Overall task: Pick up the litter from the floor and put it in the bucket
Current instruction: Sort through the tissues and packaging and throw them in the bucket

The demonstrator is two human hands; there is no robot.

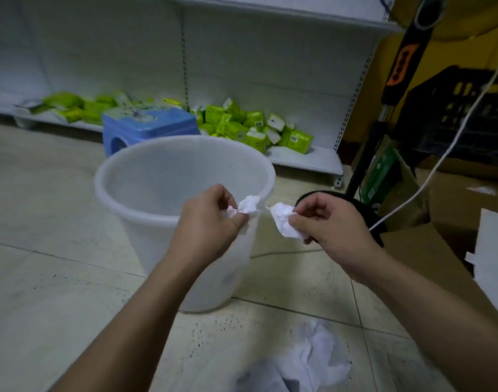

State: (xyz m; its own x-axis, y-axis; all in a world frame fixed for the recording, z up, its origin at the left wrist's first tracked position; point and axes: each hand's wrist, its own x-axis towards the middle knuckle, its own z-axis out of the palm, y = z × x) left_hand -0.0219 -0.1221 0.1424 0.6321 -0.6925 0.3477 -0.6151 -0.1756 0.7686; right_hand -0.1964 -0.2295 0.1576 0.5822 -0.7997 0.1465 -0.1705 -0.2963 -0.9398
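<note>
A translucent white bucket (134, 193) stands upright on the tiled floor in the middle of the view. My left hand (208, 219) is over its near right rim, pinching a small crumpled white paper (249, 205). Just right of the rim, my right hand (330, 222) grips a second crumpled white paper (283, 219). The two papers are a short gap apart. More crumpled white paper (318, 360) lies on the floor near the bottom edge, in front of the bucket.
A blue plastic stool (149, 125) stands behind the bucket. Green packets (242, 123) lie piled on the low white shelf (307, 159). At the right are a black fan stand (363, 171) with a white cable (440, 159), a black crate (454, 114) and flattened cardboard (428, 250).
</note>
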